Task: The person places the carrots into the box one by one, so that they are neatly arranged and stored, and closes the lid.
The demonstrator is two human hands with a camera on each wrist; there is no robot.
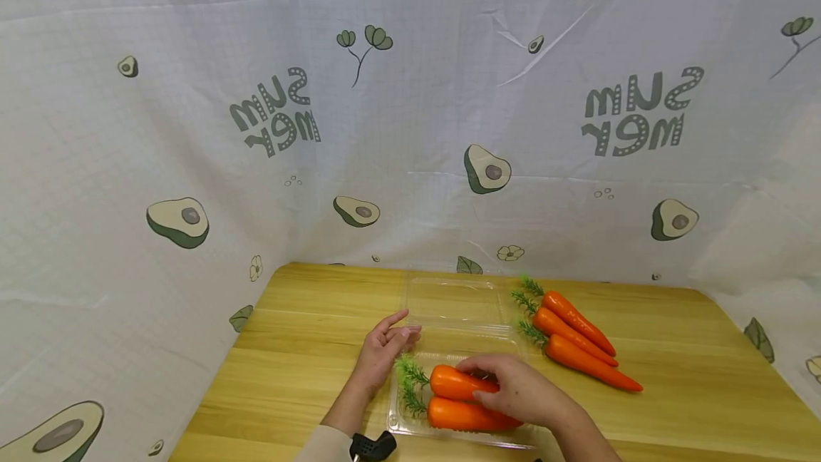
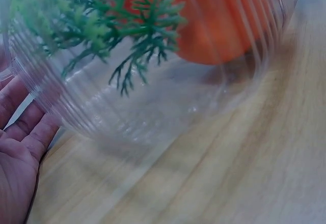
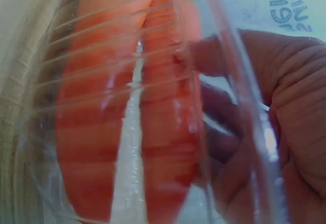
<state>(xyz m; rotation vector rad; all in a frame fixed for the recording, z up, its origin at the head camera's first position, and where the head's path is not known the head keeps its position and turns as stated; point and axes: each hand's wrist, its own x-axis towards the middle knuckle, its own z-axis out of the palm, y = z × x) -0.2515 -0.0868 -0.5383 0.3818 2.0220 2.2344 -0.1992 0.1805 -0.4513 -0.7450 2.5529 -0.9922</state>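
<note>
Inside the clear plastic box lie two orange carrots side by side, their leafy green tops pointing left. My right hand reaches into the box and grips the far carrot, thumb on the near side and fingers over the far side. Nearer the front edge is the other carrot, below my thumb. My left hand is at the box's left side with relaxed fingers; in the left wrist view its fingers lie against the ribbed wall. Green leaves show through that wall.
The box's clear lid lies folded back behind it. Three more carrots lie on the wooden table to the right, leaves to the left. A white printed cloth hangs around the table's back and sides.
</note>
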